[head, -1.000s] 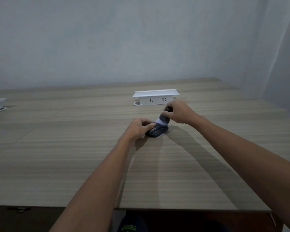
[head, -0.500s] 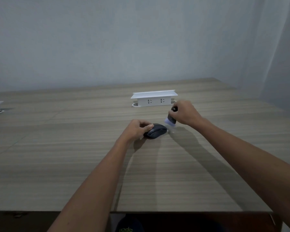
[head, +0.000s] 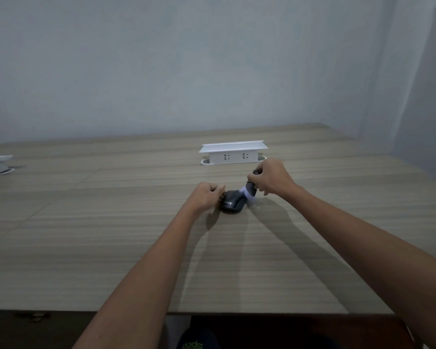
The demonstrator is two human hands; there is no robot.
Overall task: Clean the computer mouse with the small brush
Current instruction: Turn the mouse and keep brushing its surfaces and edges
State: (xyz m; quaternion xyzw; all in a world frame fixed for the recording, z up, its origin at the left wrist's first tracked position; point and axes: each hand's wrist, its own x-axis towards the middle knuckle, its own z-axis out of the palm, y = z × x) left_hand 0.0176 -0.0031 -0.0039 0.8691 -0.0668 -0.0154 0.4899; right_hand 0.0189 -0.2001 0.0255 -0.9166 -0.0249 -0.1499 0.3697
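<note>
The left hand (head: 207, 197) is pinching the dark computer mouse (head: 233, 203) on the tabletop (head: 111, 235), which looks light, hard and likely slippery, so its sides seem the best hold, while the right hand (head: 269, 178) is gripping the small brush (head: 249, 190), its soft bristles touching the mouse.
</note>
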